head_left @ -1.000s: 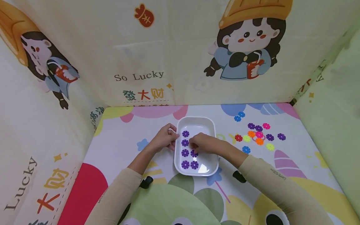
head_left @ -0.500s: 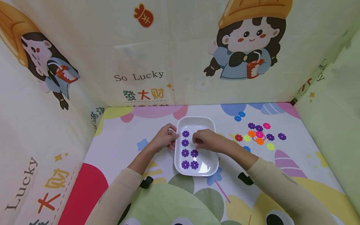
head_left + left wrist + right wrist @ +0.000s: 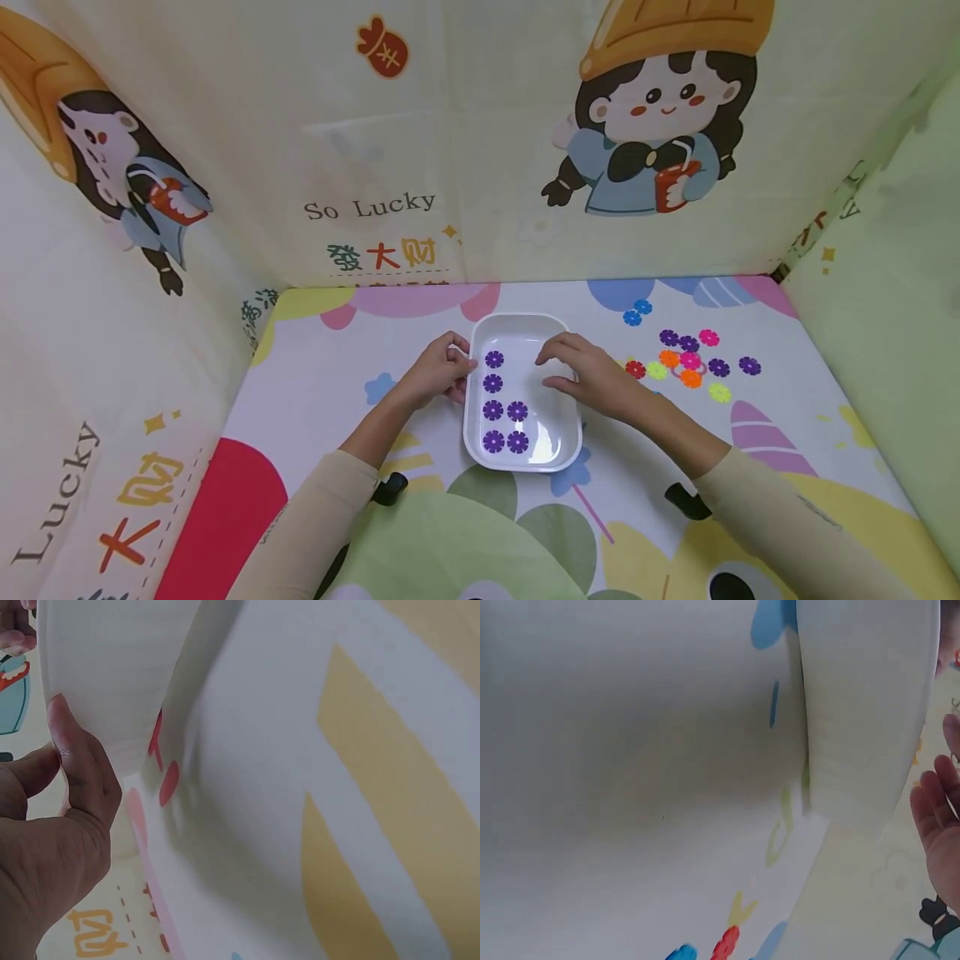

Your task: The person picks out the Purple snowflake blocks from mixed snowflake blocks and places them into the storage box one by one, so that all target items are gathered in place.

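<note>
A white tray (image 3: 551,421) stands on the patterned table. Inside it lie purple notched snowflake discs (image 3: 493,410): several in a column along the left wall, and two beside the lower ones. My left hand (image 3: 438,371) pinches the tray's left rim between thumb and fingers; the left wrist view shows this hand (image 3: 67,840) against the outer wall (image 3: 112,675). Over the right part of the tray hovers my right hand (image 3: 603,379), thumb and fingers apart with nothing between them. The right wrist view has its fingers (image 3: 924,814) beyond the tray wall (image 3: 866,712).
To the right of the tray lie loose discs: purple ones (image 3: 718,367), an orange one (image 3: 691,378), a red one (image 3: 635,369), a yellow one (image 3: 720,392) and two blue ones (image 3: 633,317) farther back. Printed cloth walls (image 3: 495,167) enclose the table at the back and sides.
My right hand has lifted off the lower disc of the second column and drawn right, its fingers spreading apart. The left hand still holds the rim.
</note>
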Tool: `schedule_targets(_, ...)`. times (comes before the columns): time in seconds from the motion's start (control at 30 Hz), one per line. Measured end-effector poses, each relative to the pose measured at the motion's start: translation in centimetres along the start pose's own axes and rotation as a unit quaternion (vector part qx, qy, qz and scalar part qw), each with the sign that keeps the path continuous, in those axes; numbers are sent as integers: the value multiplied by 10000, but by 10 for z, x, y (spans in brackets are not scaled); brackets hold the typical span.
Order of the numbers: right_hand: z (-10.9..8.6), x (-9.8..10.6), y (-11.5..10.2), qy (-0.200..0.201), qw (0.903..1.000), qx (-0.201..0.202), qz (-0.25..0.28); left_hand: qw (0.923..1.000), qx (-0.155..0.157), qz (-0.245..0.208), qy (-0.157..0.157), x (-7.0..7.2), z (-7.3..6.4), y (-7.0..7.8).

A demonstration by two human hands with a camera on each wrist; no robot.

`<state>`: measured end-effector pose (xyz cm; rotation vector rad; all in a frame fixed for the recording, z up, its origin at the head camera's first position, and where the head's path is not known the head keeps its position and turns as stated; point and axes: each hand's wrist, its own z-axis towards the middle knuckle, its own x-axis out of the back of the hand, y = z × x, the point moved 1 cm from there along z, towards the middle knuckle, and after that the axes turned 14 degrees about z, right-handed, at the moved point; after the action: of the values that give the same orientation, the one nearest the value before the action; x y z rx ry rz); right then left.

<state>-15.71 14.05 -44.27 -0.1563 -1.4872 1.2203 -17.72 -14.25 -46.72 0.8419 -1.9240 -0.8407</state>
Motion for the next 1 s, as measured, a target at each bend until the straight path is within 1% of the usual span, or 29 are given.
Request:
schedule_targets(0.13, -8, 13, 7, 587, 9980, 209, -118, 10000, 1, 49, 2, 0, 1, 0)
schedule_targets(0.2, -11, 20, 13, 841, 9961, 239, -148, 10000, -3, 45, -1, 0, 1, 0)
schedule_targets(0.4, -21, 41, 33, 1460, 9881, 360, -312, 10000, -24, 42, -2, 0, 2, 0)
schedule_targets(0.53, -26, 55, 49, 1757, 9825, 368, -503, 10000, -35, 44, 18, 1, 2, 1)
schedule_targets(0.63, -31, 64, 62, 1792, 9821, 64, -570, 10000, -12, 46, 41, 1, 1, 1)
schedule_targets(0.8, -41, 74, 84, 1676, 9807, -852, -544, 10000, 23, 52, 51, 1, 0, 0)
schedule_targets(0.9, -47, 79, 95, 1630, 9755, -1399, -468, 10000, 28, 56, 53, 1, 0, -1)
schedule_targets(1.0, -53, 84, 102, 1636, 9704, -1705, -507, 10000, -18, -33, 12, 0, 0, -2)
